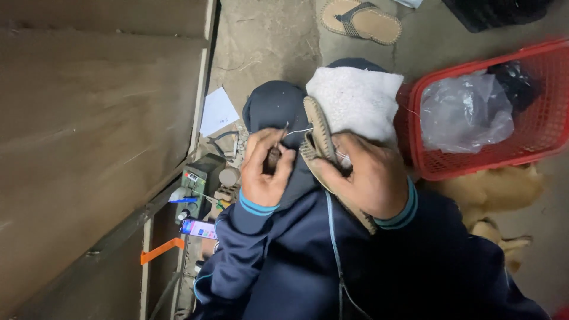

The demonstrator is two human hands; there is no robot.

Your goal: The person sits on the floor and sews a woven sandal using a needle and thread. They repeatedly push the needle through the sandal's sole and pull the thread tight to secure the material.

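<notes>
While my left hand (265,169) pinches an awl (274,157) at the thread (298,131) | my right hand (363,175) clamps the sole (318,127) on edge over my knee (277,106) | white cloth (355,98) behind, red basket (548,127) beside | risk: awl could slip toward my right fingers.

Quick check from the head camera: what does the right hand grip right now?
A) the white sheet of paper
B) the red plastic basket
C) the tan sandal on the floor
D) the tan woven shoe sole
D: the right hand is closed around the tan woven shoe sole, held on edge over the lap, while the red plastic basket sits apart to the side.
</notes>
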